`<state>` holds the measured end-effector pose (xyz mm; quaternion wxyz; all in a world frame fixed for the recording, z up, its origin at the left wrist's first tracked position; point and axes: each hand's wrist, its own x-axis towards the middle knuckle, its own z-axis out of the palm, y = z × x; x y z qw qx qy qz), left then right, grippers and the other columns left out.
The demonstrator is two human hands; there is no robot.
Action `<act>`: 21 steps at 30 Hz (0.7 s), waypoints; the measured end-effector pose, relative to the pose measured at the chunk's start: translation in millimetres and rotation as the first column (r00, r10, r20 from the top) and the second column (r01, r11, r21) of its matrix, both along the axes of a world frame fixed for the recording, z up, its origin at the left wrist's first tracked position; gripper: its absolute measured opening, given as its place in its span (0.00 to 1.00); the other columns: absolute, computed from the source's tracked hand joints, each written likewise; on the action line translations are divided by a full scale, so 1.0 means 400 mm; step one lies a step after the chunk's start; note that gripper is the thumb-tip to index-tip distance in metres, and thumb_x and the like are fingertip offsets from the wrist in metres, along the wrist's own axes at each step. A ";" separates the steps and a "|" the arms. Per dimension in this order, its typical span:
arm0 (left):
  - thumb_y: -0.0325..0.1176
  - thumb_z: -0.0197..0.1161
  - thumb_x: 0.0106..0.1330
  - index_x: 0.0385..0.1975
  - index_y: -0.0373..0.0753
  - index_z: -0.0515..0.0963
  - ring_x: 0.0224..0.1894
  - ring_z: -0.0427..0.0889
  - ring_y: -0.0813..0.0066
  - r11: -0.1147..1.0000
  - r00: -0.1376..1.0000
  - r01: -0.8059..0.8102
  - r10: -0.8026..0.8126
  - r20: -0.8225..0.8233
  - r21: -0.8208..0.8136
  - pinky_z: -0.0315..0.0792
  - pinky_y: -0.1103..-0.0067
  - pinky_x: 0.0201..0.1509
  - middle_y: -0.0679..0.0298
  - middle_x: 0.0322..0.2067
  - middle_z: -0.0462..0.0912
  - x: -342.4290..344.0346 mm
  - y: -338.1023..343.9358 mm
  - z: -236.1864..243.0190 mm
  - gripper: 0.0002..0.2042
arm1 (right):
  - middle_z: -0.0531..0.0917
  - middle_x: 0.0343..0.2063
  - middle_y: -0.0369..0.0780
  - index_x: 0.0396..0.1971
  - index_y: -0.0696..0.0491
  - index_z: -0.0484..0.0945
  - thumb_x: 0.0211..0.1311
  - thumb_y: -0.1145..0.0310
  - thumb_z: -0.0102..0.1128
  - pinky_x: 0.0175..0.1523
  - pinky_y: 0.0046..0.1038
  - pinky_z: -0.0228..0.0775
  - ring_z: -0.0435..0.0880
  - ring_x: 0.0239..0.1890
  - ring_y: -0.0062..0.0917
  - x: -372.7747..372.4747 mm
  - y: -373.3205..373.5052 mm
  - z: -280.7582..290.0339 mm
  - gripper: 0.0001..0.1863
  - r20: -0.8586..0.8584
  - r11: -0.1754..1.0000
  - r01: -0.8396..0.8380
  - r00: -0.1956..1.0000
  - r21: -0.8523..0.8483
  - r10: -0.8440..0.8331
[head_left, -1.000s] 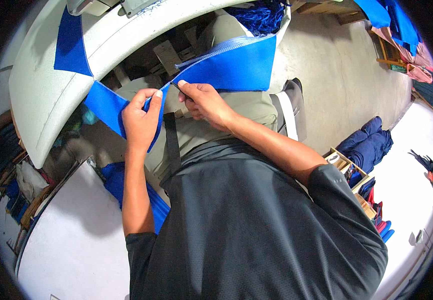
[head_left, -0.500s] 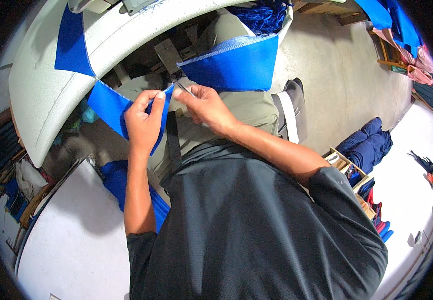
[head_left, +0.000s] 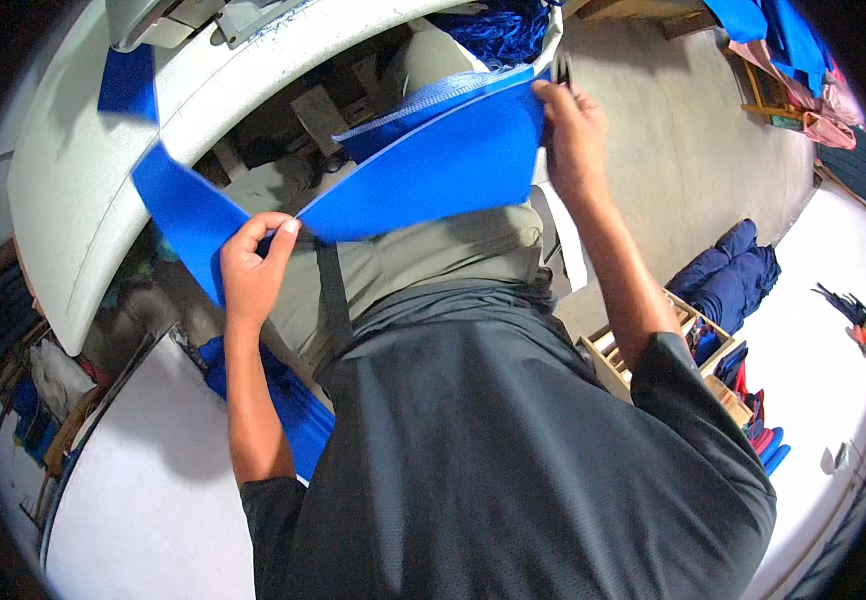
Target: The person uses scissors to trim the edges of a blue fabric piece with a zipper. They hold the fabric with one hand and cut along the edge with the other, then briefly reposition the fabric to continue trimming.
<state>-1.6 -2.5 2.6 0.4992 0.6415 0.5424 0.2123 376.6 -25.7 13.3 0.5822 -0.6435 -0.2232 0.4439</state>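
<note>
Over my lap, a blue fabric panel (head_left: 423, 175) is stretched between my hands. My left hand (head_left: 253, 265) is closed, pinching the panel's left end together with a blue fabric strip (head_left: 178, 205) that runs up to the table's edge. My right hand (head_left: 575, 135) is closed on the panel's far right corner. A dark slim tool, perhaps thread snips, sticks up from that hand; its kind is unclear. Just behind the panel lies another blue piece (head_left: 393, 115) with a pale stitched edge, partly covered.
A white table (head_left: 83, 210) with a curved edge bears another blue piece (head_left: 128, 85) below grey machine parts (head_left: 253, 20). Blue scraps (head_left: 513, 35) fill a pale bag at the top. Dark blue bundles (head_left: 728, 275) lie near a wooden crate (head_left: 608, 365) at the right.
My right hand has moved away from my left, out to the right and upward, and holds a panel corner there. The panel now spans both hands. My left hand has shifted slightly left and down.
</note>
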 end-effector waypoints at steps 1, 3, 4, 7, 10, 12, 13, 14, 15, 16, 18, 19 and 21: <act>0.30 0.64 0.70 0.37 0.32 0.81 0.39 0.77 0.86 0.999 0.999 -0.039 0.039 -0.003 0.006 0.71 0.85 0.45 0.70 0.35 0.83 -0.009 0.005 -0.005 0.07 | 0.74 0.20 0.28 0.27 0.50 0.78 0.63 0.64 0.62 0.25 0.19 0.61 0.69 0.20 0.11 0.018 0.011 -0.003 0.08 0.015 0.999 0.043 0.999 -0.018 -0.043; 0.30 0.64 0.70 0.38 0.31 0.81 0.39 0.78 0.86 0.991 0.991 -0.130 0.130 0.022 0.001 0.72 0.84 0.46 0.68 0.36 0.84 0.003 0.019 -0.014 0.07 | 0.73 0.17 0.28 0.26 0.51 0.77 0.62 0.66 0.63 0.22 0.18 0.58 0.66 0.17 0.11 0.067 0.022 -0.034 0.08 0.051 0.997 0.070 0.996 -0.024 -0.069; 0.31 0.64 0.70 0.38 0.32 0.81 0.38 0.78 0.86 0.989 0.989 -0.144 0.143 0.022 0.019 0.72 0.84 0.45 0.69 0.35 0.84 0.010 0.030 -0.023 0.08 | 0.73 0.17 0.28 0.25 0.51 0.77 0.62 0.66 0.63 0.22 0.18 0.57 0.66 0.17 0.10 0.071 0.029 -0.049 0.08 0.076 0.997 0.074 0.995 -0.036 -0.071; 0.35 0.64 0.70 0.39 0.32 0.82 0.35 0.77 0.86 0.984 0.986 -0.165 0.165 0.005 0.071 0.72 0.83 0.41 0.68 0.32 0.84 0.025 0.057 -0.058 0.10 | 0.72 0.15 0.27 0.26 0.52 0.78 0.62 0.66 0.65 0.21 0.18 0.57 0.66 0.16 0.10 0.083 0.039 -0.096 0.08 0.149 0.997 0.049 0.988 -0.057 -0.040; 0.31 0.63 0.71 0.39 0.32 0.81 0.40 0.79 0.84 0.987 0.985 -0.148 0.152 -0.077 0.056 0.72 0.84 0.47 0.68 0.36 0.84 0.035 0.064 -0.069 0.08 | 0.73 0.15 0.27 0.27 0.53 0.80 0.63 0.64 0.66 0.21 0.19 0.58 0.67 0.16 0.10 0.091 0.036 -0.147 0.09 0.260 0.993 0.003 0.965 -0.116 0.028; 0.32 0.63 0.71 0.40 0.31 0.81 0.39 0.79 0.84 0.989 0.984 -0.132 0.139 -0.109 0.073 0.73 0.83 0.47 0.67 0.36 0.84 0.036 0.067 -0.072 0.09 | 0.77 0.19 0.30 0.31 0.56 0.82 0.63 0.62 0.68 0.26 0.19 0.64 0.72 0.20 0.11 0.097 0.032 -0.185 0.12 0.395 0.992 -0.023 0.916 -0.126 0.072; 0.33 0.63 0.71 0.40 0.31 0.81 0.39 0.79 0.84 0.988 0.981 -0.135 0.144 -0.128 0.077 0.73 0.83 0.46 0.67 0.36 0.84 0.041 0.067 -0.066 0.09 | 0.78 0.20 0.31 0.32 0.57 0.82 0.63 0.62 0.68 0.27 0.19 0.65 0.73 0.22 0.12 0.091 0.032 -0.195 0.12 0.462 0.994 -0.023 0.884 -0.108 0.070; 0.33 0.63 0.72 0.40 0.31 0.81 0.39 0.79 0.84 0.987 0.978 -0.140 0.151 -0.147 0.080 0.73 0.83 0.46 0.66 0.36 0.84 0.047 0.066 -0.061 0.10 | 0.80 0.21 0.32 0.33 0.58 0.82 0.63 0.62 0.68 0.28 0.20 0.66 0.73 0.23 0.12 0.087 0.033 -0.202 0.13 0.527 0.996 -0.024 0.847 -0.089 0.068; 0.34 0.63 0.71 0.40 0.32 0.82 0.36 0.77 0.84 0.984 0.980 -0.141 0.155 -0.128 0.112 0.72 0.83 0.42 0.67 0.32 0.84 0.052 0.066 -0.057 0.10 | 0.81 0.24 0.33 0.34 0.59 0.82 0.62 0.62 0.69 0.31 0.20 0.68 0.76 0.26 0.14 0.088 0.029 -0.204 0.14 0.563 0.992 0.038 0.825 -0.121 0.037; 0.35 0.64 0.70 0.39 0.33 0.82 0.32 0.76 0.85 0.979 0.980 -0.149 0.165 -0.113 0.142 0.72 0.83 0.39 0.68 0.29 0.83 0.054 0.063 -0.054 0.10 | 0.80 0.23 0.32 0.34 0.59 0.82 0.63 0.62 0.68 0.29 0.20 0.67 0.74 0.24 0.13 0.077 0.030 -0.187 0.14 0.544 0.992 0.078 0.839 -0.094 -0.014; 0.37 0.65 0.69 0.39 0.34 0.83 0.29 0.75 0.85 0.973 0.980 -0.164 0.179 -0.085 0.160 0.72 0.83 0.35 0.68 0.26 0.83 0.052 0.056 -0.049 0.11 | 0.79 0.21 0.31 0.35 0.58 0.80 0.65 0.61 0.67 0.27 0.20 0.65 0.72 0.22 0.12 0.066 0.023 -0.157 0.14 0.453 0.983 0.169 0.872 0.074 -0.185; 0.37 0.65 0.69 0.39 0.34 0.83 0.29 0.75 0.85 0.974 0.980 -0.173 0.186 -0.075 0.148 0.72 0.83 0.35 0.68 0.26 0.83 0.050 0.050 -0.045 0.11 | 0.69 0.17 0.26 0.35 0.54 0.76 0.69 0.62 0.63 0.22 0.17 0.55 0.64 0.18 0.10 0.014 0.025 -0.088 0.10 0.266 0.973 0.155 0.944 0.170 -0.197; 0.35 0.64 0.70 0.39 0.33 0.82 0.32 0.76 0.86 0.973 0.979 -0.187 0.197 -0.060 0.133 0.72 0.83 0.38 0.68 0.29 0.83 0.062 0.044 -0.030 0.10 | 0.67 0.16 0.27 0.33 0.54 0.75 0.71 0.60 0.59 0.23 0.18 0.52 0.62 0.17 0.11 -0.046 0.006 -0.037 0.12 0.164 0.976 0.099 0.978 0.193 -0.131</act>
